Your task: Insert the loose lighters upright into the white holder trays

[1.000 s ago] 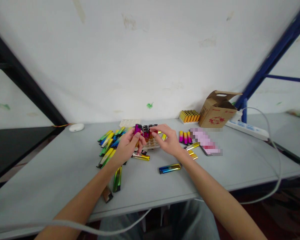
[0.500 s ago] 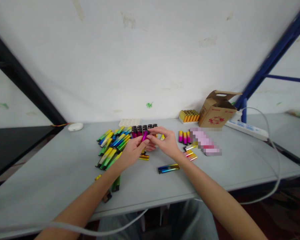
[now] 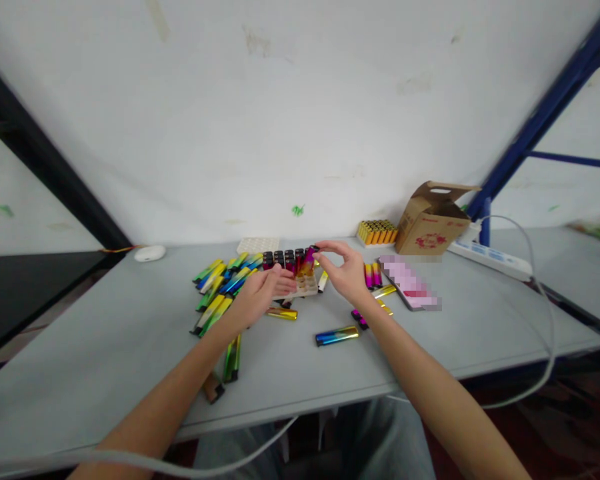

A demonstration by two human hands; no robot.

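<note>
My right hand (image 3: 344,272) pinches a purple-and-yellow lighter (image 3: 308,261) by its dark top, tilted over the holed tray (image 3: 307,291). Several dark-topped purple lighters (image 3: 280,259) stand upright in the tray's rear and left holes, while some front holes show bare. With fingers stretched out, my left hand (image 3: 266,287) is held at the tray's left front and hides part of it; I see nothing in it. Just in front of the tray lies a gold lighter (image 3: 283,313). A blue-and-gold pair of lighters (image 3: 337,335) rests nearer the table edge.
Loose green, yellow and blue lighters (image 3: 215,303) are heaped at left. Behind stand another holed tray (image 3: 258,245), a filled tray of orange lighters (image 3: 377,232) and a cardboard box (image 3: 430,223). A phone-like pink slab (image 3: 407,283), a power strip (image 3: 495,260) and a white case (image 3: 150,253) lie about.
The lighter has gone from between both hands to the tray's right side, in my right hand alone. My left hand has let go, its fingers now straight.
</note>
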